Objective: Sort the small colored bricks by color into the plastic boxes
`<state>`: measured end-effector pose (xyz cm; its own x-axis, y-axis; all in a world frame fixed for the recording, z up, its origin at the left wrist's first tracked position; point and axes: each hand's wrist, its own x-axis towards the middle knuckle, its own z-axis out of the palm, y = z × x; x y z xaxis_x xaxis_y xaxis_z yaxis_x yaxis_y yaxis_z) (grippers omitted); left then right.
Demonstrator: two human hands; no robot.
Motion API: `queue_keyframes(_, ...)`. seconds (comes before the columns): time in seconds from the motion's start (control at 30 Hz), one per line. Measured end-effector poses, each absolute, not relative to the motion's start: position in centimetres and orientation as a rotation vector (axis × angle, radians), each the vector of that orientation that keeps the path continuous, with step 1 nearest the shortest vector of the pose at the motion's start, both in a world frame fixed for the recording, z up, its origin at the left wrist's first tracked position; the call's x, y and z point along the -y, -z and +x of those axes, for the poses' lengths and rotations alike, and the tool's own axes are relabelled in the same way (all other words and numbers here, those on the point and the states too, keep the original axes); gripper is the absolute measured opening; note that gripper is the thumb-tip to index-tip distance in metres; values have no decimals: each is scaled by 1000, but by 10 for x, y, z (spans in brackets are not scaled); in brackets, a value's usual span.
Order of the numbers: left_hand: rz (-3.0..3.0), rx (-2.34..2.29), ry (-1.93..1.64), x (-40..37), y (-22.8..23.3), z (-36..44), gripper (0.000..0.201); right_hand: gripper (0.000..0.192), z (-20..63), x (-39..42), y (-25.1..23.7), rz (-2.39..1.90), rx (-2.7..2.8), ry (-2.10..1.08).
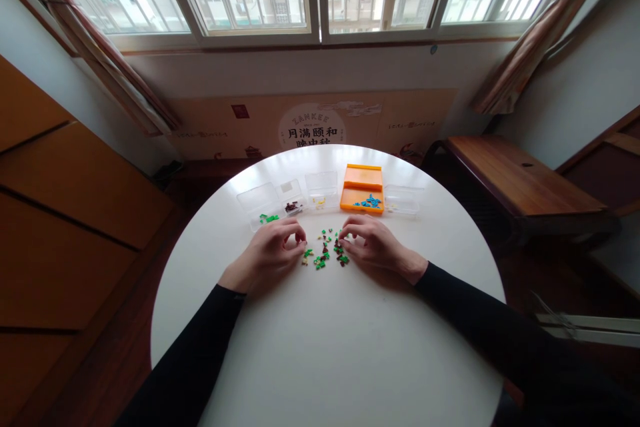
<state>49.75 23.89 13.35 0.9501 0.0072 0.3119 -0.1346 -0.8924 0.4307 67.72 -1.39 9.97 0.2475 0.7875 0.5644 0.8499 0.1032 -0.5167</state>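
A loose pile of small green, dark brown and pale yellow pieces (321, 263) lies on the white round table (320, 340). At its left edge is my left hand (273, 245), thumb and forefinger curled together in a pinch. My right hand (374, 243) is pinched in the same way at the pile's right edge, its fingertips over some green and brown pieces. Whatever is between the fingertips of either hand is too small to make out. Just beyond my left hand, a clear box holds green pieces (269, 219).
Along the far side stand more clear boxes, one with dark brown pieces (292, 207) and one with yellow pieces (319, 202). Between them and a clear box (403, 201) at the right, an open orange box (362, 177) holds blue pieces (370, 201). A wooden desk (500, 167) stands at the right.
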Motion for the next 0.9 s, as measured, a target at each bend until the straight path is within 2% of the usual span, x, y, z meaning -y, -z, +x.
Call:
queue_keyframes(0.27, 2636, 3, -595, -242, -135, 501, 9, 7, 678, 13, -100, -1672, 1533, 76)
queue_keyframes(0.6, 2614, -518, -1081, -265, -127, 518, 17, 7, 675, 12, -102, -1674, 1529, 61)
queue_keyframes(0.9, 2786, -524, -1106, -270, -111, 531, 19, 6, 678, 13, -101, -1670, 1473, 5)
